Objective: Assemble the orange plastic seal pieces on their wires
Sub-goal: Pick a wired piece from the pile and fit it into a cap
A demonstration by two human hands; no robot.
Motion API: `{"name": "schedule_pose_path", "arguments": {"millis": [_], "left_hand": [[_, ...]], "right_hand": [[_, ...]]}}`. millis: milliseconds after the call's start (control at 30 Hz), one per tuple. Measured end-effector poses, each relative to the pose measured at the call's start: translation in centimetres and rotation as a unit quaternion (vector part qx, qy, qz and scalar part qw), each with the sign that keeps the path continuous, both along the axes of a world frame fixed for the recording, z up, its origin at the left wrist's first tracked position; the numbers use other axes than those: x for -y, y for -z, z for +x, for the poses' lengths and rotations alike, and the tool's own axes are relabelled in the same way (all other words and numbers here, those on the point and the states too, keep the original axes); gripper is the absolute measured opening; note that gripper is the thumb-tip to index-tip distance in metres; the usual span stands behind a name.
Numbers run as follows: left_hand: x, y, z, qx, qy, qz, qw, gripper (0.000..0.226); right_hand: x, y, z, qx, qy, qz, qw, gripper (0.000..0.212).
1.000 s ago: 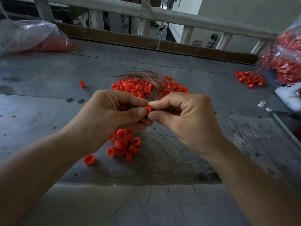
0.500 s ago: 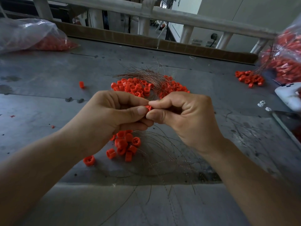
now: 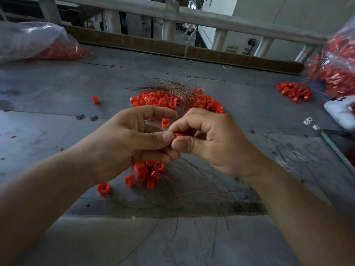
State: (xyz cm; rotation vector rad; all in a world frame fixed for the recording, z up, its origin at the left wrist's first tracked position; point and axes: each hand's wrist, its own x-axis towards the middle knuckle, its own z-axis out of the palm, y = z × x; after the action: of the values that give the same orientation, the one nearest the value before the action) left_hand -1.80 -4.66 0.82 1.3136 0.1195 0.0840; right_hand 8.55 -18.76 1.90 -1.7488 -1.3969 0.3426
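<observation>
Pinching one seal (image 3: 177, 134) between both hands, up off the table (image 3: 57, 121). Gripped from the left by the left hand (image 3: 130, 143), with thumb pressed to the piece, lower fingers curled under, index finger arched above; gripped from the right by the right hand (image 3: 217, 143), with thumb and bent index finger closed on it. Mostly hidden by fingertips, so cannot tell if already threaded. Looks like the threading or snapping-shut step on a single seal, mid-batch by the lie of things: loose seals heaped in a pile (image 3: 163, 101) beyond the hands, with a wire bundle (image 3: 169, 87) lying across its far side; a smaller cluster (image 3: 143, 170) just below the left hand; thin wires (image 3: 194, 191) fanned over the table near the wrists; seemingly finished pieces (image 3: 294, 91) well off to the right beside a bag (image 3: 338, 64). Next, probably: hold the pinch firm, line a wire end up with the small hole, push through or press shut, then lay down among the done ones. Calls for fine fingertip control, given thin springy wire and a tiny, slick part.
</observation>
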Motion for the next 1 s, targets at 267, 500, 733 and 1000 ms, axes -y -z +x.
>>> {"name": "schedule_pose_path", "arguments": {"millis": [267,500,733,1000], "left_hand": [[1.3,-0.4,-0.4,0.052,-0.052,0.132,0.989,0.064],[1.5,-0.2,-0.5,0.058,-0.032,0.072,0.995,0.066],[1.3,-0.2,-0.2,0.038,-0.036,0.051,0.997,0.063],[0.2,-0.3,0.0,0.070,-0.061,0.010,0.996,0.045]], "right_hand": [[-0.2,0.3,-0.5,0.084,0.029,0.008,0.996,0.003],[-0.3,0.5,-1.2,0.087,0.050,0.027,0.995,0.009],[-0.3,0.3,-0.8,0.039,0.057,0.020,0.997,0.021],[0.1,-0.3,-0.1,-0.093,0.034,-0.006,0.995,0.032]]}}
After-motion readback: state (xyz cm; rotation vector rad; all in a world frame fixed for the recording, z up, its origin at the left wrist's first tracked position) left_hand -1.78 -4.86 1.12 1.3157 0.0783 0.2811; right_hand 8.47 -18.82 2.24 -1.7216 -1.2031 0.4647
